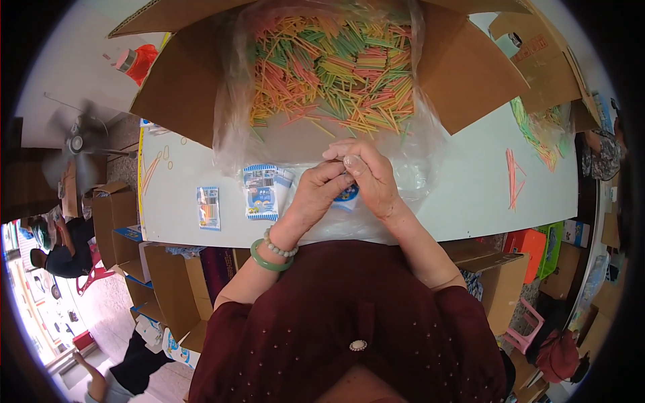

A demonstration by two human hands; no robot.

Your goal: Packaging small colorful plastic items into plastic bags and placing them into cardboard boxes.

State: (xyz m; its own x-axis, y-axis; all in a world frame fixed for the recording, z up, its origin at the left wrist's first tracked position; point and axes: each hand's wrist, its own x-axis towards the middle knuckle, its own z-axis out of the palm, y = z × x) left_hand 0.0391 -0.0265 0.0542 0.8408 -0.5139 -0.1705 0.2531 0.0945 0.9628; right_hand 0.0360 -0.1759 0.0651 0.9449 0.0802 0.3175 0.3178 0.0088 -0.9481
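My left hand [317, 195] and my right hand [375, 180] meet over the near edge of the table, in front of a heap of colored sticks. The left fingers are pinched together. On the right hand the thumb presses toward the left fingertips, with the fingers curled over. A blue and white packet [346, 195] shows just below the fingers, mostly covered; what the fingertips grip is hidden. Beside my left hand lie several blue and white packets [261, 195] in a pile. Farther left is one small packet of sticks [209, 208].
An open cardboard box [178, 80] with a clear plastic liner [232, 127] holds many pink, yellow and green sticks [336, 67]. Loose pink sticks [514, 178] lie at right, near a bag of sticks [537, 127]. Rubber bands [166, 153] lie at left. Cartons stand below the table.
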